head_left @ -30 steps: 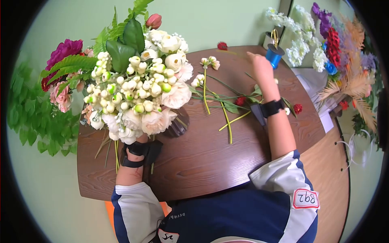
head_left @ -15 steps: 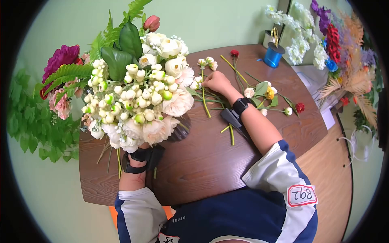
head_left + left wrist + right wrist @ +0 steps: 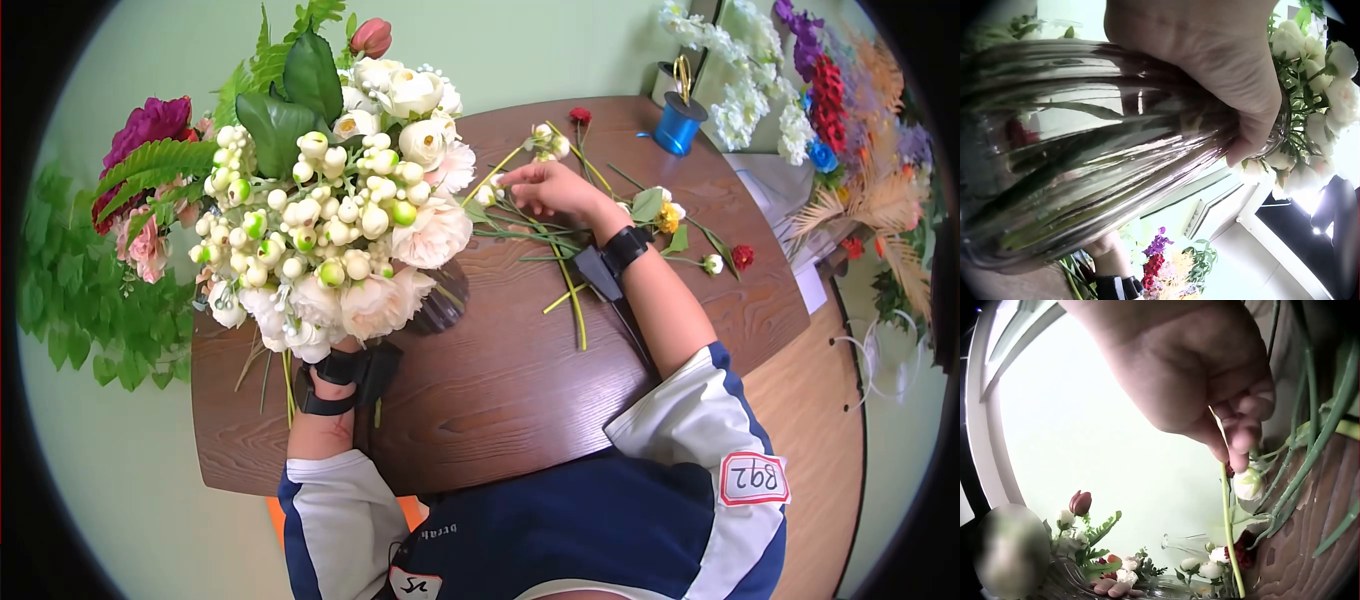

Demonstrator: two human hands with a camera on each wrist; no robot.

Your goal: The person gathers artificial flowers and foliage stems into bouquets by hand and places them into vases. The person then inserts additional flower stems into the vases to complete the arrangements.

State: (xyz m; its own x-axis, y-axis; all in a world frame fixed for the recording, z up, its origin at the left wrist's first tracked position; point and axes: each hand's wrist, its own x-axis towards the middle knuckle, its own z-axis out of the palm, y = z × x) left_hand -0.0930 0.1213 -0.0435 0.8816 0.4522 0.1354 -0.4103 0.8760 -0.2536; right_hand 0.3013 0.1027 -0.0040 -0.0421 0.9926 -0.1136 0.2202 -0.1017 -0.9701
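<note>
In the left wrist view my left hand (image 3: 1210, 56) grips the neck of a clear ribbed vase (image 3: 1079, 137) with stems inside. In the head view a large bouquet of white flowers and berries (image 3: 330, 220) hides that hand; the wrist and its black straps show below. My right hand (image 3: 560, 190) is over the loose stems, right of the bouquet. In the right wrist view its thumb and finger pinch a thin yellow-green stem (image 3: 1229, 519), beside a white bud (image 3: 1249, 485).
Loose green stems, a red flower (image 3: 741, 257) and a yellow one lie to the right on the brown table (image 3: 480, 400). A blue spool (image 3: 676, 128) stands at the back right. More artificial flowers are at the far right, and a green plant hangs at the left.
My right hand has moved left from near the spool to the loose stems. The stem with white blooms now lies slanted. The left hand's wrist has barely moved.
</note>
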